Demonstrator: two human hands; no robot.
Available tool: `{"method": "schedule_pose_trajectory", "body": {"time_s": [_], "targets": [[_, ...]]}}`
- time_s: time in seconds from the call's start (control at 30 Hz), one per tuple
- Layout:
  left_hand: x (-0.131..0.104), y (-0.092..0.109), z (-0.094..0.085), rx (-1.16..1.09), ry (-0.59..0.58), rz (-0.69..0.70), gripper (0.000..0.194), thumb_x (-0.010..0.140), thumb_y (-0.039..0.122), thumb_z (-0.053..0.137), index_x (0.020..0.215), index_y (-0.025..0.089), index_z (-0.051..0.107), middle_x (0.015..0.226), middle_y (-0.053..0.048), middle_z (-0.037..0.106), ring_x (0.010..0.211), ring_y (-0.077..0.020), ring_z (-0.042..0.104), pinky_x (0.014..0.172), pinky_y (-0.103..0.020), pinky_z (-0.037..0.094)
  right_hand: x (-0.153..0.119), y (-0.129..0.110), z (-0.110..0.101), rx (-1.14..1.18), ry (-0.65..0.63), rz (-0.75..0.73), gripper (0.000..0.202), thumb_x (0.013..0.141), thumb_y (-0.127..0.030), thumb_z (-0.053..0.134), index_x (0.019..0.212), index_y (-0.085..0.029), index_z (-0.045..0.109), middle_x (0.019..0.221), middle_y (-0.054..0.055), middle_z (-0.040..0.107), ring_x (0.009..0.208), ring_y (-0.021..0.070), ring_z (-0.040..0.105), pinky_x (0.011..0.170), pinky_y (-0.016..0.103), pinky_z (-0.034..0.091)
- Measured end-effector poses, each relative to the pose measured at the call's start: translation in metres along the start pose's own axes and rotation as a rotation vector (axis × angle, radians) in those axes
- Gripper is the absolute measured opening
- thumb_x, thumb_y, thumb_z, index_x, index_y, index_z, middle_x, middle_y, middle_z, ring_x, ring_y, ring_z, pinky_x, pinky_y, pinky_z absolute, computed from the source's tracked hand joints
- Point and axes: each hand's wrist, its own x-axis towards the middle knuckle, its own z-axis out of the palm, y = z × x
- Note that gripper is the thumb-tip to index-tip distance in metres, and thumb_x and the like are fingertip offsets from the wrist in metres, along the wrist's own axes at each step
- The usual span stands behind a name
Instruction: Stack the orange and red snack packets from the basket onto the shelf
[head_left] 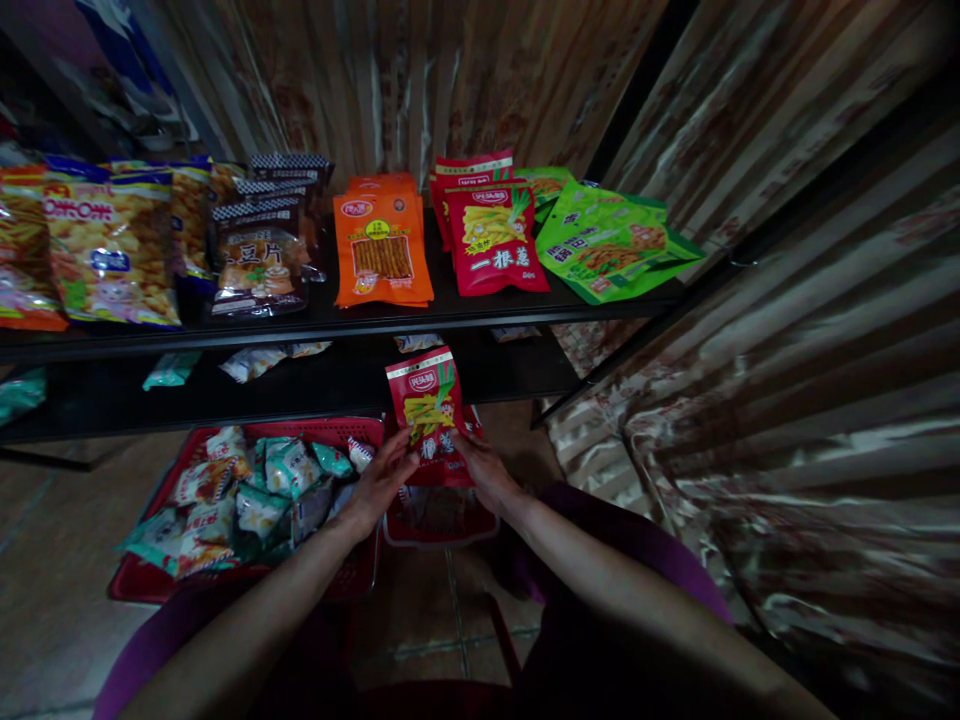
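Between my two hands is a red snack bag (429, 410) with yellow sticks and a green onion printed on it, upright and facing me. My left hand (382, 480) has its fingers on the bag's lower left edge. At the lower right edge, my right hand (486, 468) grips it, its fingers partly hidden behind the bag. Another red packet shows just behind the bag's right side. Below them stands a small red basket (442, 543) with packets inside. Similar red bags (499, 240) stand on the upper black shelf.
Orange bags (381, 245), green bags (615, 245), brown bags (259, 255) and blue-yellow bags (112, 250) line the upper shelf (322, 330). A larger red basket (127, 578) of small packets sits at left. A lower shelf (360, 385) holds scattered packets. Curtains hang behind and right.
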Motion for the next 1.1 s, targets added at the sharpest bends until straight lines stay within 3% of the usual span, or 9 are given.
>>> {"method": "schedule_pose_trajectory", "body": {"time_s": [0.17, 0.27, 0.33, 0.5, 0.6, 0.7, 0.8, 0.9, 1.1], "targets": [[-0.002, 0.003, 0.003, -0.165, -0.109, -0.006, 0.073, 0.076, 0.044, 0.067, 0.14, 0.028, 0.038, 0.149, -0.009, 0.036, 0.137, -0.0275, 0.031, 0.11, -0.044, 0.03, -0.01, -0.005, 0.003, -0.544, -0.193, -0.308, 0.052, 0.082, -0.053, 0.056, 0.128, -0.03, 0.053, 0.125, 0.005, 0.062, 0.115, 0.0233, 0.057, 0.101, 0.045, 0.043], [-0.001, -0.001, 0.001, -0.243, -0.056, -0.028, 0.072, 0.074, 0.044, 0.069, 0.138, 0.028, 0.04, 0.148, -0.007, 0.039, 0.138, -0.0263, 0.031, 0.112, -0.041, 0.028, -0.018, -0.006, 0.008, -0.829, -0.277, -0.538, 0.059, 0.081, -0.05, 0.059, 0.134, -0.029, 0.047, 0.138, 0.008, 0.05, 0.128, 0.0252, 0.044, 0.107, 0.047, 0.036], [0.001, -0.004, 0.0, -0.322, -0.001, -0.085, 0.067, 0.073, 0.042, 0.07, 0.133, 0.028, 0.046, 0.142, -0.007, 0.048, 0.133, -0.026, 0.039, 0.11, -0.041, 0.031, -0.021, -0.003, 0.01, -0.932, -0.301, -0.62, 0.063, 0.079, -0.048, 0.062, 0.136, -0.029, 0.045, 0.141, 0.01, 0.045, 0.133, 0.0268, 0.038, 0.108, 0.049, 0.034], [0.005, -0.006, -0.003, -0.539, 0.074, -0.165, 0.04, 0.07, 0.028, 0.072, 0.108, 0.02, 0.062, 0.11, -0.006, 0.07, 0.106, -0.0235, 0.063, 0.094, -0.035, 0.047, -0.023, 0.001, 0.006, -0.968, -0.369, -0.651, 0.057, 0.081, -0.041, 0.061, 0.135, -0.033, 0.046, 0.144, 0.007, 0.043, 0.133, 0.0282, 0.038, 0.11, 0.051, 0.03], [0.007, -0.001, -0.006, -0.594, 0.141, -0.277, 0.026, 0.073, 0.024, 0.065, 0.097, 0.015, 0.065, 0.092, -0.006, 0.073, 0.093, -0.0236, 0.067, 0.085, -0.034, 0.052, -0.025, -0.003, 0.003, -0.93, -0.446, -0.678, 0.051, 0.083, -0.035, 0.059, 0.133, -0.034, 0.048, 0.146, 0.004, 0.041, 0.131, 0.0254, 0.041, 0.11, 0.048, 0.031], [0.007, 0.004, -0.01, -0.641, 0.122, -0.38, 0.026, 0.078, 0.023, 0.056, 0.099, 0.011, 0.064, 0.087, -0.009, 0.074, 0.089, -0.0246, 0.068, 0.083, -0.037, 0.052, -0.025, -0.01, 0.004, -0.859, -0.437, -0.696, 0.044, 0.084, -0.033, 0.057, 0.128, -0.031, 0.054, 0.138, 0.004, 0.05, 0.126, 0.0235, 0.046, 0.107, 0.045, 0.035], [0.005, 0.004, -0.014, -0.683, 0.05, -0.438, 0.031, 0.079, 0.023, 0.053, 0.104, 0.009, 0.063, 0.09, -0.011, 0.074, 0.093, -0.0264, 0.068, 0.087, -0.04, 0.051, -0.02, -0.018, 0.004, -0.751, -0.231, -0.637, 0.033, 0.086, -0.035, 0.054, 0.117, -0.028, 0.061, 0.116, 0.006, 0.065, 0.109, 0.0223, 0.058, 0.099, 0.042, 0.042], [0.003, 0.002, -0.016, -0.693, 0.014, -0.472, 0.035, 0.077, 0.023, 0.054, 0.107, 0.007, 0.063, 0.094, -0.013, 0.074, 0.096, -0.0283, 0.067, 0.091, -0.043, 0.05, -0.01, -0.027, 0.001, -0.559, -0.023, -0.482, 0.03, 0.084, -0.041, 0.057, 0.109, -0.026, 0.063, 0.105, 0.005, 0.067, 0.095, 0.0201, 0.061, 0.091, 0.038, 0.047], [-0.004, -0.005, -0.01, -0.64, -0.058, -0.553, 0.032, 0.073, 0.016, 0.059, 0.103, 0.005, 0.064, 0.094, -0.015, 0.074, 0.098, -0.0298, 0.067, 0.092, -0.043, 0.049, 0.006, -0.034, -0.008, 0.08, -0.145, -0.047, 0.034, 0.071, -0.049, 0.07, 0.095, -0.025, 0.066, 0.097, 0.001, 0.072, 0.097, 0.0215, 0.065, 0.087, 0.037, 0.05]]}}
